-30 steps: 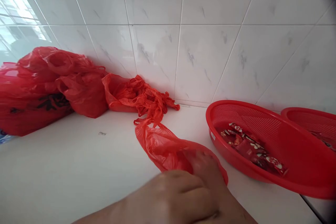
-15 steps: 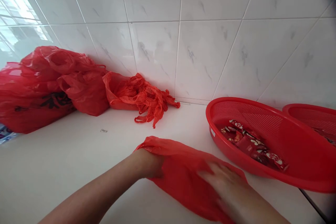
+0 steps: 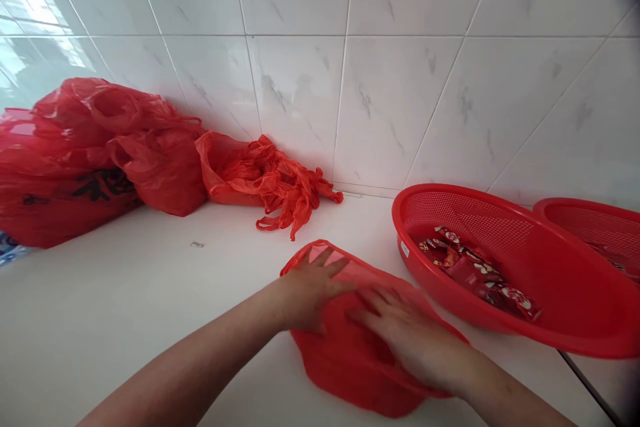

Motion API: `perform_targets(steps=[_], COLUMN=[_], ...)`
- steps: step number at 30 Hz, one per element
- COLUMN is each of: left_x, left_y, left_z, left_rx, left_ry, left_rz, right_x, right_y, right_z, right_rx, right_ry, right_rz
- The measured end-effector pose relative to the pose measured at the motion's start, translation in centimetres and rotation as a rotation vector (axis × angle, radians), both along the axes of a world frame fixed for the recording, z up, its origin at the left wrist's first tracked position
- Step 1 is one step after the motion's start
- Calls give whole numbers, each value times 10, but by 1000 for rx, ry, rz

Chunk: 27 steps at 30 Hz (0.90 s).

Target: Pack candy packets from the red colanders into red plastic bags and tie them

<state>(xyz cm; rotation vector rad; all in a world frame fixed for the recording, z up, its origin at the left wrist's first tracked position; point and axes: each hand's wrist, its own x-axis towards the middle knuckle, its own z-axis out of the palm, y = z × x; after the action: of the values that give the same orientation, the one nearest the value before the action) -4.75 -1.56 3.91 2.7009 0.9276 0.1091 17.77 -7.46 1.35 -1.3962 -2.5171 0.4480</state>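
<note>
Spread over the near middle of the smooth white tabletop (image 3: 125, 320), just left of the large red oval plastic basket (image 3: 585, 280) with perforated sides: one thin, translucent red plastic bag (image 3: 350, 373), under both hands. Left hand (image 3: 310, 290) wide, fingers fanned toward the bag's far edge; right hand (image 3: 410, 333) wide as well, fingers loosely apart over the middle, apparently gripping nothing. To open out the film well, press with flat fingers rather than nails (easily torn, by the look of such thin plastic), work outward from the middle, and steer clear of the basket. Hard to make out: the exact line of the bag's mouth; cannot tell inner film from outer under the fingertips. Hidden beneath both palms, part of the bag. Cut off at far right, a second red perforated plastic basket (image 3: 600, 220); at far left, a bulging heap of red plastic bags (image 3: 100, 147), contents unclear.
</note>
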Motion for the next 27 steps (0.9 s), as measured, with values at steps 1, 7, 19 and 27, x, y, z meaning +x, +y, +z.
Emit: perform_targets(steps=[1, 7, 19, 27], left_x=[-4, -12, -3, -17], left_y=[6, 30, 30, 34], left_z=[-7, -18, 0, -21], left_rx=[-5, 63, 234, 245], left_ry=[67, 97, -402, -208], left_rz=[37, 148, 16, 79], right_x=[4, 12, 6, 0], right_y=[2, 26, 48, 26], right_z=[0, 0, -20, -11], right_rx=[-49, -44, 105, 175], right_ry=[-23, 18, 1, 36], right_rz=[43, -104, -368, -317])
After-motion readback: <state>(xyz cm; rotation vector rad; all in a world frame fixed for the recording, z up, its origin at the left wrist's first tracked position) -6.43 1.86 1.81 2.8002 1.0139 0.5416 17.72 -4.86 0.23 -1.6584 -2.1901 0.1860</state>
